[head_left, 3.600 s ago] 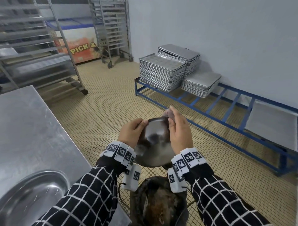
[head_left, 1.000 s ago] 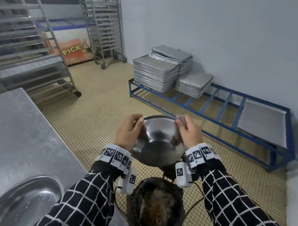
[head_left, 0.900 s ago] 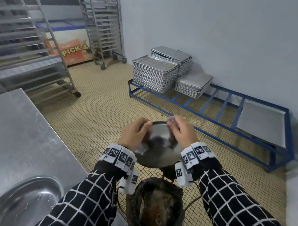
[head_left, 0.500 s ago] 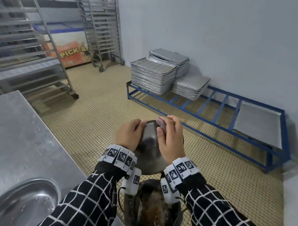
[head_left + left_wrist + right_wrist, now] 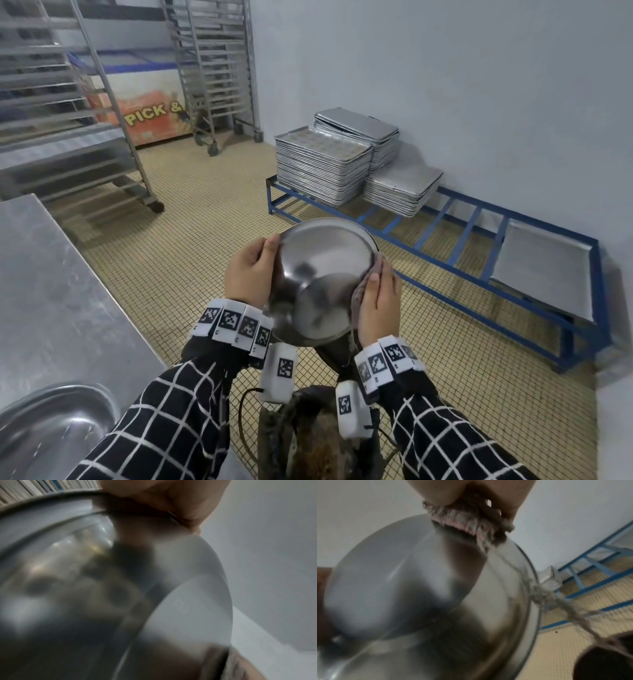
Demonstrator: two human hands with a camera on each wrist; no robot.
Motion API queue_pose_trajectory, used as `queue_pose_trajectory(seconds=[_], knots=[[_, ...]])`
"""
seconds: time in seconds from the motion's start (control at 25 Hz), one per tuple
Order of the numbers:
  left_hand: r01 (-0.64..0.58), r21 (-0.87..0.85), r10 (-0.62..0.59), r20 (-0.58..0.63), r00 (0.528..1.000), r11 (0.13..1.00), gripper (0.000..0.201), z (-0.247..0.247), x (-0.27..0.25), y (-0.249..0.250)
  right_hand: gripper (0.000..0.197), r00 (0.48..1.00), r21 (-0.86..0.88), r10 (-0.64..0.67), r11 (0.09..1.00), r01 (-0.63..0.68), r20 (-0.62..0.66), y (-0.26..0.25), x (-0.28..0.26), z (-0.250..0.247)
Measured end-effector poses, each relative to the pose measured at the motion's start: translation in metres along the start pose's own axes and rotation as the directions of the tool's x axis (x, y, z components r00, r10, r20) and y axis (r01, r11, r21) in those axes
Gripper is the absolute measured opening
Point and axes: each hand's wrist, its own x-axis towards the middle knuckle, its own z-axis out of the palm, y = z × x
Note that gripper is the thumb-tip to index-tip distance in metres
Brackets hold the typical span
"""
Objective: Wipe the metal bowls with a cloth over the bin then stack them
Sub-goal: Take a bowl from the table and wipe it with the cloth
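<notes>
I hold a round metal bowl (image 5: 322,281) tilted in the air above the dark bin (image 5: 318,442). My left hand (image 5: 250,274) grips its left rim, thumb over the edge. My right hand (image 5: 378,301) presses a pinkish-grey cloth (image 5: 372,274) against the bowl's right rim. In the right wrist view the frayed cloth (image 5: 458,519) sits bunched under my fingers on the bowl (image 5: 419,588), loose threads trailing down towards the bin (image 5: 604,662). The left wrist view is filled by the blurred bowl (image 5: 102,588), with my fingers (image 5: 163,497) hooked on its rim.
A steel table (image 5: 51,291) runs along my left, with a second metal bowl (image 5: 51,431) at its near corner. A blue floor rack (image 5: 479,267) against the right wall carries stacks of baking trays (image 5: 322,164). Tall wheeled tray racks (image 5: 215,68) stand at the back.
My right hand with the cloth has slid from across the bowl's face out to its right rim. The bowl now shows more of its face. My left hand keeps its grip.
</notes>
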Motion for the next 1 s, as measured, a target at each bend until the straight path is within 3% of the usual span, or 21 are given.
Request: queue_pose_trajectory(seconds=[0.12, 0.2, 0.36, 0.48, 0.56, 0.64, 0.72, 0.76, 0.84, 0.92, 1.0], knots=[[0.051, 0.013, -0.051, 0.002, 0.999, 0.999, 0.046, 0.002, -0.004, -0.004, 0.055, 0.983, -0.12, -0.14, 0.981, 0.154, 0.123, -0.002, -0.026, 0.007], [0.086, 0.001, -0.086, 0.028, 0.996, 0.996, 0.042, 0.008, -0.009, -0.006, 0.054, 0.937, -0.194, -0.283, 0.926, 0.323, 0.205, -0.015, -0.035, 0.015], [0.042, 0.052, -0.045, 0.056, 0.997, 0.998, 0.039, 0.014, -0.014, -0.003, 0.05, 0.867, -0.34, -0.456, 0.798, 0.498, 0.199, -0.038, -0.015, 0.029], [0.058, 0.019, -0.059, 0.045, 0.997, 0.998, 0.042, 0.011, -0.01, -0.002, 0.045, 0.922, -0.307, -0.386, 0.873, 0.378, 0.038, -0.04, 0.004, 0.03], [0.082, -0.026, -0.081, 0.025, 0.996, 0.996, 0.043, 0.007, -0.007, -0.005, 0.043, 0.984, -0.115, -0.167, 0.981, 0.159, -0.064, -0.031, 0.013, 0.031], [0.116, -0.079, -0.116, 0.012, 0.993, 0.99, 0.04, 0.003, -0.006, -0.007, 0.043, 0.995, 0.057, 0.074, 0.996, -0.07, -0.069, -0.016, 0.017, 0.031], [0.145, -0.102, -0.146, 0.002, 0.989, 0.984, 0.039, 0.0, -0.005, -0.008, 0.045, 0.99, 0.075, 0.139, 0.988, -0.137, -0.024, -0.008, 0.011, 0.028], [0.156, -0.102, -0.156, -0.001, 0.988, 0.983, 0.04, 0.0, -0.005, -0.009, 0.046, 0.995, 0.055, 0.097, 0.994, -0.097, -0.002, -0.008, 0.005, 0.028], [0.164, -0.092, -0.164, 0.006, 0.986, 0.982, 0.041, 0.001, -0.005, -0.009, 0.049, 0.99, -0.058, -0.126, 0.99, 0.129, 0.055, -0.019, -0.008, 0.03], [0.142, -0.06, -0.14, 0.042, 0.989, 0.988, 0.04, 0.005, -0.006, -0.009, 0.05, 0.909, -0.236, -0.395, 0.878, 0.416, 0.133, -0.034, -0.017, 0.037], [0.102, -0.031, -0.099, 0.077, 0.992, 0.994, 0.04, 0.007, -0.008, -0.009, 0.049, 0.852, -0.313, -0.502, 0.794, 0.522, 0.146, -0.045, -0.016, 0.043]])
